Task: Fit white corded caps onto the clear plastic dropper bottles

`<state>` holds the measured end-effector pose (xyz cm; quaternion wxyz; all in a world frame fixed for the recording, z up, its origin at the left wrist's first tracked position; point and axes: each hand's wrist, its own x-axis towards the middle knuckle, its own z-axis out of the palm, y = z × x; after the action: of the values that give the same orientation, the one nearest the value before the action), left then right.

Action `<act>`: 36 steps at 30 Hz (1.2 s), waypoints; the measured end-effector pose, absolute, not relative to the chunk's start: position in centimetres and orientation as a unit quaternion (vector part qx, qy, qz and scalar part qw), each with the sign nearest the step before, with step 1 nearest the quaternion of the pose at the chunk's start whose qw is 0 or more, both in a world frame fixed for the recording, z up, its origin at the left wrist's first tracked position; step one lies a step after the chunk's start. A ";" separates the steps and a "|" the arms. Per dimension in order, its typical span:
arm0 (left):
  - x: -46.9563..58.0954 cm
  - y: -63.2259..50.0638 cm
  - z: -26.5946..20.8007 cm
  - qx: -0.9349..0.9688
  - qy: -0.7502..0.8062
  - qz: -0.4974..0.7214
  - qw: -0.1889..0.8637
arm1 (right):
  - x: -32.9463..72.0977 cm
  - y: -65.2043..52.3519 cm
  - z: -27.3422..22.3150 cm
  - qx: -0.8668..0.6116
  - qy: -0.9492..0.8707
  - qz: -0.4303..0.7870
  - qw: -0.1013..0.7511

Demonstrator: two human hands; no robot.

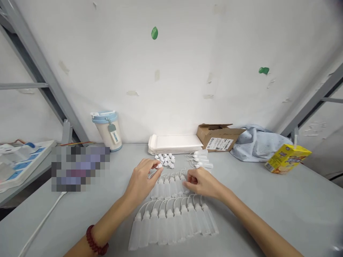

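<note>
At the frame's centre, the left hand [142, 177] pinches a white cap [159, 166]; the right hand [203, 181] curls beside bottles [167, 189], grip unclear.

The left hand [142, 180] pinches a small white plastic cap [159, 166] beside a loose pile of white caps [166, 159] on the grey desk [257, 203]. The curled right hand [200, 182] is at the right end of the far row of translucent plastic bottles [167, 188]; a longer row of bottles [162, 225] lies nearer.
</note>
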<state>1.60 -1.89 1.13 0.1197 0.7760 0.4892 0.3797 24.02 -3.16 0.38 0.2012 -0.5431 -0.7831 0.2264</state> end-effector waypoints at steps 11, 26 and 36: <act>1.7 -2.3 1.2 0.765 0.468 0.377 0.231 | 23.6 -2.6 -0.1 -0.616 -0.758 0.071 0.202; 1.9 -2.1 1.8 0.644 0.479 0.378 0.462 | 24.8 -2.3 -0.1 -0.581 -0.742 0.099 0.320; 5.2 -1.6 3.2 0.610 0.430 0.299 0.595 | 26.5 -1.4 0.3 -0.605 -0.697 0.078 0.377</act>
<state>5.18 -1.55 3.20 0.5951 0.6096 0.4296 0.2994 26.54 -1.41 0.28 0.3770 -0.6052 -0.6967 0.0783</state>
